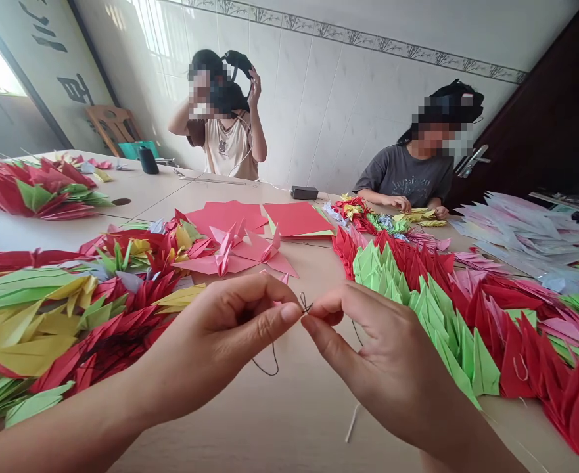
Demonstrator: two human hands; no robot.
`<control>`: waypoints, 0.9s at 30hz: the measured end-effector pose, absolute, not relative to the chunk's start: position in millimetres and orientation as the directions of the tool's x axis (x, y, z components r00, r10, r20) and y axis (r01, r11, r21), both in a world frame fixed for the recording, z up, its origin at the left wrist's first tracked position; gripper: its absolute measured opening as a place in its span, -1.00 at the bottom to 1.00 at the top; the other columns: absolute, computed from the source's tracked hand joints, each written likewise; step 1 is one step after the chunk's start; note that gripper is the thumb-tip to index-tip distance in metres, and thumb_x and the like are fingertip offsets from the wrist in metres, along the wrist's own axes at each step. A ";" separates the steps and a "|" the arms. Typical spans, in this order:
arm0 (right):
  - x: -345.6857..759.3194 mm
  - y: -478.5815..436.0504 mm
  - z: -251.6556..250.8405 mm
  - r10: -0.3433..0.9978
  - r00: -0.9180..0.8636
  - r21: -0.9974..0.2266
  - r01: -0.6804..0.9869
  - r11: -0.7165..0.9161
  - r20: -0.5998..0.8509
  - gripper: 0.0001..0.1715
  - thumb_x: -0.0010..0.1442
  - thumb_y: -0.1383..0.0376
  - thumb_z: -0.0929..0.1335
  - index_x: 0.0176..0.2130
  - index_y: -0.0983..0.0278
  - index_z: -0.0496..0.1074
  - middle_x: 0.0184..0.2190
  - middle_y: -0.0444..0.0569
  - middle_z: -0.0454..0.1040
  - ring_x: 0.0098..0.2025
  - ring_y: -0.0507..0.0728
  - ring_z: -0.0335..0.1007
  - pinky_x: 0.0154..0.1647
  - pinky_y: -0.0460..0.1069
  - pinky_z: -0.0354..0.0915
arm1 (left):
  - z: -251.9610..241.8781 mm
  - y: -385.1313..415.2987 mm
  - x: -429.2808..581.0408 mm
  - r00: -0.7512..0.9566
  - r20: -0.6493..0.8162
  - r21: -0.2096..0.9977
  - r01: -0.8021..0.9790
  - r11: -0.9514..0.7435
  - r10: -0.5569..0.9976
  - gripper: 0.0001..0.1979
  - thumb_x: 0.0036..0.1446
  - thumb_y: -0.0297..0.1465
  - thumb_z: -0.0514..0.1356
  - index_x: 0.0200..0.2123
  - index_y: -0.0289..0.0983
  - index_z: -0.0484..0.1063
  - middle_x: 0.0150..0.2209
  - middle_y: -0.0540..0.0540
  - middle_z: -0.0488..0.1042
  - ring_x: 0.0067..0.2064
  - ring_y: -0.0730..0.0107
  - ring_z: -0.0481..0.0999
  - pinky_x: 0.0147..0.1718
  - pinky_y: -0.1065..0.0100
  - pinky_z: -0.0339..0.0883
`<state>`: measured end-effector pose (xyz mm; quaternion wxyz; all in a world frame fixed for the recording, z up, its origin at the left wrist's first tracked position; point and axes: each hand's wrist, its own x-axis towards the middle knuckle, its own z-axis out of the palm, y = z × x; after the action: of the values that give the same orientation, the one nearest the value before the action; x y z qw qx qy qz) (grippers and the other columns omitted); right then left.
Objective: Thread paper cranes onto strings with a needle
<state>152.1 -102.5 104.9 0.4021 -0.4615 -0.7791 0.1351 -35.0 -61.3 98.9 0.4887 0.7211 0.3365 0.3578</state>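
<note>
My left hand (220, 335) and my right hand (388, 361) meet over the table's near edge. Each pinches an end of a thin dark thread (305, 304) between thumb and forefinger, and a small knot or loop shows where the fingertips touch. A loose strand of the same thread hangs down below my left hand (265, 369). A pink folded paper crane (230, 246) lies just beyond my hands on pink paper sheets.
Strings of folded paper pieces, red, green and yellow, are heaped at the left (62, 309) and right (466, 309). Red square sheets (296, 217) lie at mid-table. Two other people sit at the far side, beside a black box (303, 192) and a dark cup (148, 160).
</note>
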 end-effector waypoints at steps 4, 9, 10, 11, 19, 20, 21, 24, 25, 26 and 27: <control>150.5 -102.3 102.4 0.823 -0.260 -0.580 0.604 0.546 0.505 -0.85 0.23 0.46 0.36 -0.36 0.26 0.37 -0.44 -0.25 0.38 -0.39 -0.03 0.33 -0.36 -0.14 0.20 | 95.4 -62.3 -32.7 0.508 0.127 0.962 0.146 -0.230 0.852 -0.77 0.17 -0.19 0.23 -0.30 -0.23 0.52 -0.50 0.01 0.40 -0.49 0.47 0.29 -0.57 0.47 0.14; 148.9 -102.4 100.4 0.811 -0.264 -0.584 0.583 0.565 0.522 -0.85 0.22 0.46 0.35 -0.36 0.26 0.36 -0.44 -0.25 0.37 -0.39 -0.04 0.32 -0.35 -0.14 0.20 | 93.6 -63.0 -31.2 0.505 0.154 0.974 0.067 -0.217 0.849 -0.83 0.16 -0.25 0.25 -0.34 -0.23 0.55 -0.42 -0.05 0.53 -0.41 0.38 0.43 -0.49 0.43 0.26; 149.1 -102.7 100.4 0.814 -0.263 -0.589 0.580 0.562 0.518 -0.85 0.22 0.46 0.36 -0.37 0.26 0.36 -0.44 -0.25 0.37 -0.39 -0.04 0.32 -0.35 -0.14 0.20 | 93.5 -63.3 -31.5 0.500 0.159 0.973 0.067 -0.222 0.851 -0.83 0.16 -0.25 0.25 -0.33 -0.22 0.55 -0.42 -0.05 0.53 -0.42 0.39 0.42 -0.50 0.43 0.25; 149.4 -102.9 100.5 0.817 -0.263 -0.592 0.580 0.559 0.513 -0.85 0.23 0.45 0.36 -0.37 0.26 0.36 -0.44 -0.25 0.37 -0.39 -0.04 0.32 -0.36 -0.14 0.20 | 93.6 -63.6 -32.0 0.491 0.165 0.970 0.075 -0.230 0.856 -0.83 0.15 -0.25 0.26 -0.33 -0.21 0.55 -0.44 -0.04 0.52 -0.44 0.40 0.41 -0.52 0.44 0.23; 150.4 -104.3 103.4 0.812 -0.278 -0.564 0.603 0.564 0.514 -0.85 0.23 0.44 0.34 -0.38 0.26 0.34 -0.45 -0.24 0.35 -0.40 -0.02 0.30 -0.38 -0.12 0.18 | 97.4 -64.7 -37.8 0.399 0.260 0.909 0.205 -0.362 0.879 -0.81 0.12 -0.21 0.27 -0.32 -0.20 0.54 -0.52 0.01 0.44 -0.51 0.44 0.35 -0.62 0.46 0.13; 150.1 -104.9 103.5 0.812 -0.283 -0.558 0.610 0.563 0.511 -0.85 0.23 0.44 0.34 -0.39 0.26 0.34 -0.45 -0.23 0.34 -0.41 -0.02 0.29 -0.39 -0.11 0.17 | 98.1 -65.0 -38.2 0.402 0.265 0.902 0.217 -0.372 0.876 -0.81 0.13 -0.21 0.26 -0.33 -0.21 0.54 -0.52 0.01 0.43 -0.51 0.44 0.36 -0.62 0.46 0.13; 149.9 -105.6 103.5 0.814 -0.289 -0.553 0.615 0.561 0.504 -0.84 0.23 0.44 0.33 -0.39 0.27 0.33 -0.46 -0.23 0.32 -0.42 -0.02 0.27 -0.39 -0.10 0.16 | 98.8 -65.4 -38.4 0.406 0.270 0.895 0.228 -0.383 0.873 -0.80 0.14 -0.21 0.25 -0.35 -0.21 0.53 -0.52 0.01 0.43 -0.50 0.44 0.36 -0.61 0.46 0.13; 150.5 -107.3 103.9 0.818 -0.304 -0.546 0.625 0.558 0.488 -0.81 0.24 0.45 0.32 -0.42 0.26 0.31 -0.49 -0.23 0.29 -0.44 -0.02 0.24 -0.40 -0.10 0.15 | 101.5 -66.2 -38.9 0.424 0.269 0.883 0.251 -0.398 0.865 -0.78 0.19 -0.20 0.20 -0.38 -0.21 0.50 -0.52 0.03 0.41 -0.50 0.45 0.34 -0.60 0.46 0.13; 151.4 -107.5 104.4 0.820 -0.311 -0.555 0.616 0.559 0.481 -0.81 0.24 0.44 0.33 -0.41 0.26 0.32 -0.48 -0.24 0.30 -0.43 -0.02 0.24 -0.39 -0.10 0.15 | 102.5 -66.0 -39.1 0.431 0.267 0.883 0.249 -0.398 0.862 -0.77 0.21 -0.21 0.18 -0.40 -0.21 0.48 -0.52 0.04 0.40 -0.49 0.46 0.32 -0.59 0.46 0.13; 152.6 -107.6 105.2 0.822 -0.318 -0.572 0.599 0.561 0.473 -0.82 0.25 0.43 0.34 -0.40 0.24 0.33 -0.47 -0.25 0.31 -0.42 -0.03 0.26 -0.38 -0.12 0.17 | 103.5 -65.6 -39.5 0.439 0.264 0.887 0.240 -0.395 0.859 -0.77 0.22 -0.21 0.18 -0.41 -0.21 0.47 -0.52 0.05 0.38 -0.49 0.48 0.30 -0.57 0.47 0.14; 154.1 -107.6 106.1 0.828 -0.324 -0.598 0.576 0.557 0.458 -0.84 0.27 0.41 0.35 -0.36 0.22 0.35 -0.45 -0.26 0.34 -0.40 -0.04 0.28 -0.36 -0.14 0.19 | 104.4 -64.8 -40.1 0.451 0.255 0.895 0.225 -0.386 0.855 -0.75 0.23 -0.22 0.17 -0.43 -0.21 0.45 -0.52 0.06 0.36 -0.48 0.49 0.28 -0.56 0.48 0.14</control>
<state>154.1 -107.6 106.1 0.3793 -0.4405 -0.7967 0.1657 -40.1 -64.8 104.4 0.4178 0.7421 0.3641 0.3770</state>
